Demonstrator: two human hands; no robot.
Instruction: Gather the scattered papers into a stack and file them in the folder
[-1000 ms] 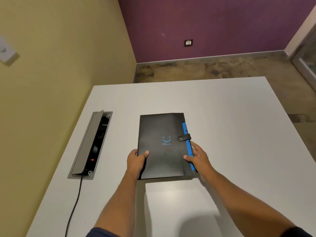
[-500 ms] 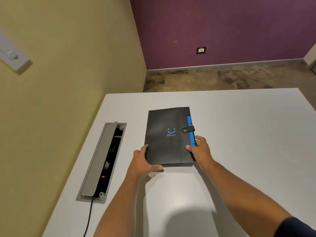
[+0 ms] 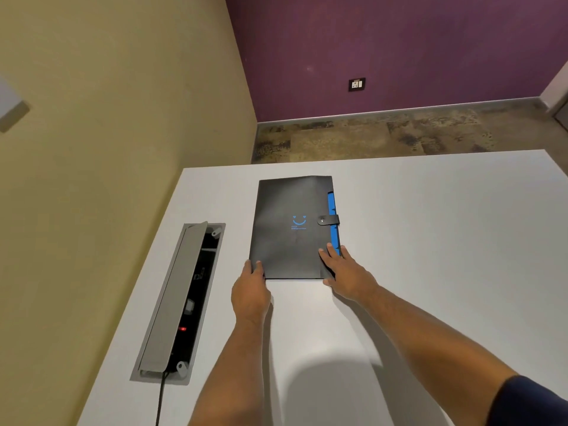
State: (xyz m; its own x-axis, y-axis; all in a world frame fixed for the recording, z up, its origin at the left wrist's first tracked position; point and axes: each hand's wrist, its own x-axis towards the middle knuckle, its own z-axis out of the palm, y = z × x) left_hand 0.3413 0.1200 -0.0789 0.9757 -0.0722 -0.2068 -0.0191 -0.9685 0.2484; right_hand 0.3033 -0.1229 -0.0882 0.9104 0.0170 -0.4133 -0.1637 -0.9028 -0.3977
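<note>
- We see a black folder (image 3: 292, 229) lying flat and closed on the white counter (image 3: 430, 241), with both our hands at its near edge.
- Our left hand (image 3: 250, 295) is at the folder's near left corner; its fingers (image 3: 256, 267) touch that corner, laid close together and fairly straight. We cannot tell whether the thumb is under the edge.
- Our right hand (image 3: 347, 275) rests on the folder's near right corner, its fingers (image 3: 330, 253) spread a little and lying flat on the cover, pressing rather than gripping. The thumb sits at the near edge, on the counter side.
- Just beyond the right fingers, a blue strip (image 3: 333, 222) shows along the folder's right edge, and a small black strap with a snap (image 3: 328, 220) crosses it, fastened onto the cover.
- Further ahead of the fingers, in the middle of the cover, sits a blue smile mark (image 3: 298, 222) with tiny lettering we cannot read.
- No loose papers show outside the folder; whether any lie inside we cannot tell.
- To the left of the left fingers, apart from the folder, a grey hatch (image 3: 172, 302) in the counter stands open, with a red light (image 3: 183, 329) glowing inside and a black cable (image 3: 159, 401) leaving its near end.
- Far beyond both hands, a wall socket (image 3: 356, 84) sits on the purple wall (image 3: 399, 41).
</note>
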